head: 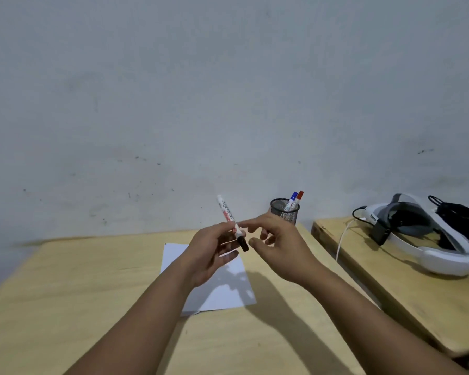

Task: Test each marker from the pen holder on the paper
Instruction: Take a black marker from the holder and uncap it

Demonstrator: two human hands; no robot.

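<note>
Wooden desk (92, 307) — 1 paper (222, 290), 2 markers in holder (285, 211), left hand (214, 253) gripping 1 marker (232, 223), right hand (279, 244) loosely spread.

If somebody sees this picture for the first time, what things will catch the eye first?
First, the two hands raised over the paper: the left hand grips a white marker with its black cap pointing down, and the right hand is open beside it. Behind them a mesh pen holder stands near the wall, and a white headset lies on the right-hand table.
</note>
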